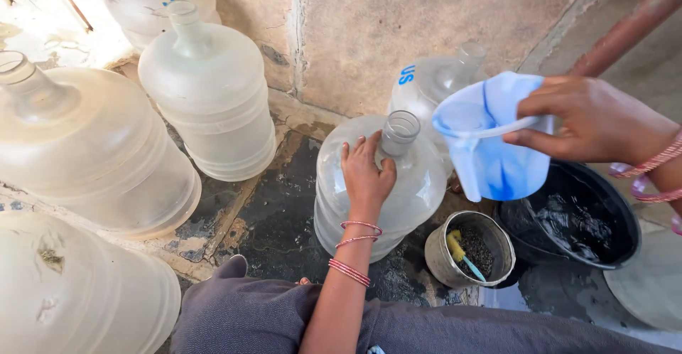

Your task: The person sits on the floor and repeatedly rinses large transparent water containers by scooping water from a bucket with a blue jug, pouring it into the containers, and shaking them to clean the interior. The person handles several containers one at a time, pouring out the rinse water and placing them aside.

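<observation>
The left hand point(366, 173) lies flat, fingers spread wide, on the shoulder of a clear water jug point(380, 183), gripping nothing; the jug's open neck point(400, 132) stands upright just beside the fingertips, to their right. The right hand point(593, 119) is closed around the handle of a blue and white plastic mug point(490, 137), holding it raised and tilted, its mouth turned toward the jug's neck and just right of it. Whether water is leaving the mug cannot be told. Below the right hand sits a black basin point(579, 215) holding dark water. Between the 2 hands, lower down, stands a small metal pot point(470, 247) with dark grit and a yellow-headed brush point(458, 247) inside; it touches or nearly touches the jug's base. Behind the held jug, close under the mug, stands another clear jug point(433, 80). Well left of the left hand are 4 more large jugs point(209, 91). The floor point(280, 205) around the left hand is wet.
</observation>
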